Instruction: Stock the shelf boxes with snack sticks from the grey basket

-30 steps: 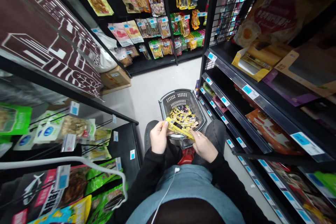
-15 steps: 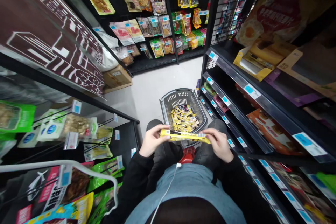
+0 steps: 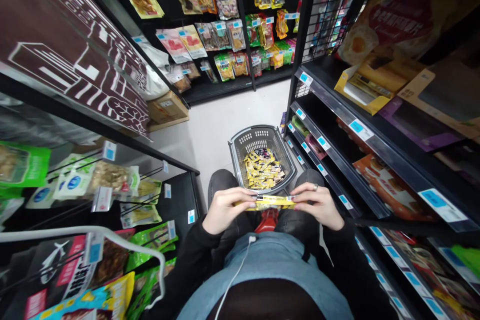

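A long, narrow yellow snack packet (image 3: 275, 201) is stretched level between my hands, above my lap. My left hand (image 3: 229, 208) pinches its left end between thumb and fingers. At the other end, my right hand (image 3: 318, 203) grips it the same way, a ring on one finger. Just beyond, on the floor between my knees, stands a grey shopping basket (image 3: 236, 157). Many similar yellow packets (image 3: 263, 169) lie jumbled in it, a few dark ones among them. The print on the held packet is too small to read.
Close on the right are black shelves (image 3: 397, 160) with price tags and an open yellow carton (image 3: 365, 87) holding packets. To the left, bagged snacks (image 3: 110, 180) hang on hooks beside a white curved tube (image 3: 108, 235). A snack rack (image 3: 221, 87) stands ahead, a cardboard box (image 3: 168, 110) beside it.
Both hands have shifted slightly, with the right moving down and turning. The fingers now cover more of the packet's ends, and its tilt has levelled. The basket has stayed in place.
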### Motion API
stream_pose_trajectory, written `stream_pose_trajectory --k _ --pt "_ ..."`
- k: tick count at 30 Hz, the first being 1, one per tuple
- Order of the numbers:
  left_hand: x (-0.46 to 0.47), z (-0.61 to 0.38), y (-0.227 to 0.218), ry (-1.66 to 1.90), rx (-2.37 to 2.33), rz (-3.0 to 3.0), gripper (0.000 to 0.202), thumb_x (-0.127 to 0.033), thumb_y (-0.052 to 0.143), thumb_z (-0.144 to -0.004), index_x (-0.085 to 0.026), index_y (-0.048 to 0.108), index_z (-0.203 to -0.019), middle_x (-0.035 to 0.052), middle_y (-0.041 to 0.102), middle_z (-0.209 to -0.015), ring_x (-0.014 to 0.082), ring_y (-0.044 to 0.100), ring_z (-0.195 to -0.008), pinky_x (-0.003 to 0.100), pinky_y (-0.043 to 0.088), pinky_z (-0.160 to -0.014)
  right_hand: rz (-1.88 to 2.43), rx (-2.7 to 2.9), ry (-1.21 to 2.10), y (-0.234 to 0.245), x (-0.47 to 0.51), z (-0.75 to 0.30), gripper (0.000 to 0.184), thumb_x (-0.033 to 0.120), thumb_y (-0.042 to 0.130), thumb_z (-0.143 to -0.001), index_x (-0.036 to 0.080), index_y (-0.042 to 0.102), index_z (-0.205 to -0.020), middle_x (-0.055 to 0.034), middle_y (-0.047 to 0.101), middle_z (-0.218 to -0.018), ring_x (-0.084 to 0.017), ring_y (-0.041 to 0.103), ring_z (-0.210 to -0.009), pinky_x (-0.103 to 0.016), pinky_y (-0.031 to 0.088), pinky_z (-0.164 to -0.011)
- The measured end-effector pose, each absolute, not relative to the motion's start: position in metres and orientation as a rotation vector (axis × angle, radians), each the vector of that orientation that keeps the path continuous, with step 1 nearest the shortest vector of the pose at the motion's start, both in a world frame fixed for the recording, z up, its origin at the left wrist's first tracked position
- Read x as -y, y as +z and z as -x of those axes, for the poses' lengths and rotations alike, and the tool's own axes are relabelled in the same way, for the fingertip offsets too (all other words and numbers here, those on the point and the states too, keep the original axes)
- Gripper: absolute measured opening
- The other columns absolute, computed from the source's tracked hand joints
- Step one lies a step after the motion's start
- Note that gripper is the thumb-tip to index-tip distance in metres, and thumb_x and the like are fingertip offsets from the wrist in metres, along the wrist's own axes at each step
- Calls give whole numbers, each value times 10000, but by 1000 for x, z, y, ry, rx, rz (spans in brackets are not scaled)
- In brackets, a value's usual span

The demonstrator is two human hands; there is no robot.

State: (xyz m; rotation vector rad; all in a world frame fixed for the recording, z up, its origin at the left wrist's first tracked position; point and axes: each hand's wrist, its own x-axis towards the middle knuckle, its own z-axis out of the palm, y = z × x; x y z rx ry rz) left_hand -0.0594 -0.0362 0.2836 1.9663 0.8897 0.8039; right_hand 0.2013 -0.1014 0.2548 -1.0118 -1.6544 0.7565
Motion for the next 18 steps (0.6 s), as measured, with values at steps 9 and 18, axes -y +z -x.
stream_pose_trajectory --k 9,18 --pt "51 43 295 820 -1213 -1527 143 -240 707 -638 -130 643 -570 74 701 -732 171 648 -678 274 529 -667 1073 1710 504 272 112 -196 241 54 565 -781 210 638 -950 -47 674 -897 -156 638 -832 -275 530 -721" --pt "46 49 299 381 -991 -1122 425 -229 786 -529 -143 550 -872 -49 604 -571 78 550 -485 168 429 -473 1086 1607 765 286 115 -202 144 129 564 -803 205 614 -914 -32 687 -793 -153 661 -743 -250 534 -670"
